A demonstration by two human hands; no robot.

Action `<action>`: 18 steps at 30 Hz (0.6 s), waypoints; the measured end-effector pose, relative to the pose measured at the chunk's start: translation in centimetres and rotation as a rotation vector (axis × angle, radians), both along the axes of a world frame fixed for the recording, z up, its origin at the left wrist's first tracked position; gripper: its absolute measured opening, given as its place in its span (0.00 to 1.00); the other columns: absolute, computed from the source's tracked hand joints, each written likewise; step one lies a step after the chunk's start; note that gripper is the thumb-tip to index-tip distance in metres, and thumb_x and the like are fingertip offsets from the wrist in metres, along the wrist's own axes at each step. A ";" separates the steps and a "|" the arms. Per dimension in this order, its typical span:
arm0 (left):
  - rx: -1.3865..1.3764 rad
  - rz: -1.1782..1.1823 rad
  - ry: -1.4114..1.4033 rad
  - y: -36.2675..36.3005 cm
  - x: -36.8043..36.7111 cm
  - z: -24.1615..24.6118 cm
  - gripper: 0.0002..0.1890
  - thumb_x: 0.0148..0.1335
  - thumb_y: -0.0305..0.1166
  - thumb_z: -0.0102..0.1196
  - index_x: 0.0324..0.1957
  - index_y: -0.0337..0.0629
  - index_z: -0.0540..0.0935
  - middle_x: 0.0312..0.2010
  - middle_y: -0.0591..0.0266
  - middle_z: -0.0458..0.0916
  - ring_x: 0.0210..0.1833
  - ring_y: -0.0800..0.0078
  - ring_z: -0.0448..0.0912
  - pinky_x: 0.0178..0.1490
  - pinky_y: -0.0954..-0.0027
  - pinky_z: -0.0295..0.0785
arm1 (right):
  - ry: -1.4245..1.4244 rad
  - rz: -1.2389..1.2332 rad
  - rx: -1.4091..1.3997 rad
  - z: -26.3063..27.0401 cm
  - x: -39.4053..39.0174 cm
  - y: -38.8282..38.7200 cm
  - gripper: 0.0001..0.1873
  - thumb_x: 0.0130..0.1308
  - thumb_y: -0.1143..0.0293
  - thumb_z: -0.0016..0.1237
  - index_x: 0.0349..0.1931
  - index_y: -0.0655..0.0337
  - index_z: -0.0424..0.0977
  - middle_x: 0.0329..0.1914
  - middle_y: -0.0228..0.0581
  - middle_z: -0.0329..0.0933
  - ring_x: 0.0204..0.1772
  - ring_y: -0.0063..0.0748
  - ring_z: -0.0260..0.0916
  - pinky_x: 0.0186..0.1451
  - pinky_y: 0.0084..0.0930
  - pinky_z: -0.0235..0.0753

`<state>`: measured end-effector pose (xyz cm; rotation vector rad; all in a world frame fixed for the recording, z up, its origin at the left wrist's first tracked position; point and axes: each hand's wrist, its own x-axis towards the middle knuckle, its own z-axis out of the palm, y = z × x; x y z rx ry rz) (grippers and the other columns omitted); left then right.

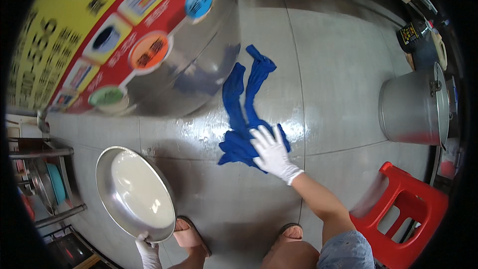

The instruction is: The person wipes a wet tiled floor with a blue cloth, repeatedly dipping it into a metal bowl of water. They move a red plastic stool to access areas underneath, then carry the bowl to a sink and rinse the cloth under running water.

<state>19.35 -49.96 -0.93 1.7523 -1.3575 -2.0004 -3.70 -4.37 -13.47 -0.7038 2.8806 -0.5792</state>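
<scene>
My right hand (270, 151), in a white glove, lies with fingers spread on a crumpled blue cloth (233, 101) on the tiled floor. Two long strips of the cloth stretch away from me beyond the fingers; part of it is hidden beneath the palm. At the lower left, my left hand (147, 248), also white-gloved, grips the near rim of a round metal basin (140, 194). The basin is tilted and holds pale, cloudy liquid. Around the cloth the floor (201, 130) looks wet and shiny.
A metal cabinet (179, 89) with a yellow and red printed panel fills the upper left. To the right are a red plastic stool (388, 228), a large lidded metal pail (407, 108) and a dark bottle (409, 37). A metal rack (56, 153) stands at the far left.
</scene>
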 end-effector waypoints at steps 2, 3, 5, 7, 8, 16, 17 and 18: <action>-0.004 -0.016 -0.012 -0.5 0.2 0.0 0.09 0.48 0.25 0.50 0.16 0.47 0.67 0.09 0.70 0.63 0.05 0.75 0.57 0.06 0.75 0.52 | -0.028 -0.145 -0.007 0.3 3.2 2.8 0.26 0.49 0.61 0.55 0.50 0.62 0.71 0.67 0.43 0.58 0.73 0.46 0.48 0.72 0.56 0.42; 0.021 -0.005 -0.001 -0.7 0.3 0.1 0.09 0.48 0.25 0.50 0.15 0.46 0.68 0.09 0.69 0.62 0.06 0.74 0.58 0.07 0.74 0.52 | -0.014 -0.220 -0.031 0.3 4.4 4.4 0.25 0.49 0.64 0.55 0.49 0.62 0.72 0.67 0.43 0.59 0.72 0.47 0.50 0.72 0.55 0.42; 0.008 -0.054 -0.008 -1.3 0.7 0.2 0.12 0.49 0.25 0.50 0.13 0.47 0.66 0.09 0.69 0.62 0.06 0.73 0.57 0.08 0.73 0.51 | 0.021 -0.356 -0.269 0.4 6.3 7.1 0.21 0.50 0.71 0.52 0.48 0.65 0.72 0.62 0.48 0.65 0.68 0.50 0.57 0.71 0.48 0.49; 0.079 -0.130 0.104 -1.9 1.0 0.1 0.12 0.49 0.25 0.50 0.13 0.47 0.66 0.09 0.69 0.62 0.06 0.73 0.57 0.09 0.73 0.50 | -0.101 -0.555 -0.657 0.7 8.5 8.2 0.20 0.53 0.74 0.48 0.48 0.69 0.71 0.56 0.53 0.70 0.64 0.51 0.63 0.69 0.38 0.56; 0.048 -0.100 0.041 -2.1 1.1 0.0 0.12 0.49 0.25 0.50 0.13 0.47 0.66 0.09 0.69 0.62 0.06 0.73 0.56 0.08 0.73 0.51 | -0.161 -0.678 -0.777 1.0 10.2 7.8 0.20 0.54 0.73 0.48 0.49 0.71 0.70 0.54 0.56 0.71 0.62 0.52 0.65 0.67 0.34 0.59; 0.094 -0.047 0.018 -2.4 1.5 -0.2 0.09 0.49 0.24 0.50 0.15 0.46 0.67 0.10 0.69 0.64 0.06 0.74 0.56 0.08 0.74 0.51 | -0.071 -0.250 -0.113 4.6 12.5 4.1 0.49 0.42 0.41 0.61 0.60 0.65 0.59 0.67 0.62 0.50 0.70 0.64 0.45 0.69 0.62 0.42; 0.156 -0.052 0.056 -2.2 1.4 -0.2 0.10 0.49 0.24 0.50 0.15 0.46 0.67 0.10 0.69 0.63 0.06 0.75 0.56 0.09 0.75 0.50 | -0.109 -0.180 -0.039 4.1 11.2 2.8 0.51 0.41 0.40 0.60 0.61 0.64 0.59 0.67 0.64 0.48 0.70 0.67 0.43 0.69 0.63 0.42; 0.120 -0.034 0.021 -2.1 1.3 -0.1 0.09 0.48 0.24 0.50 0.16 0.45 0.67 0.11 0.69 0.64 0.06 0.75 0.56 0.08 0.75 0.51 | -0.139 -0.063 0.045 3.3 10.0 0.8 0.50 0.42 0.41 0.60 0.63 0.57 0.58 0.67 0.62 0.48 0.70 0.69 0.42 0.68 0.63 0.42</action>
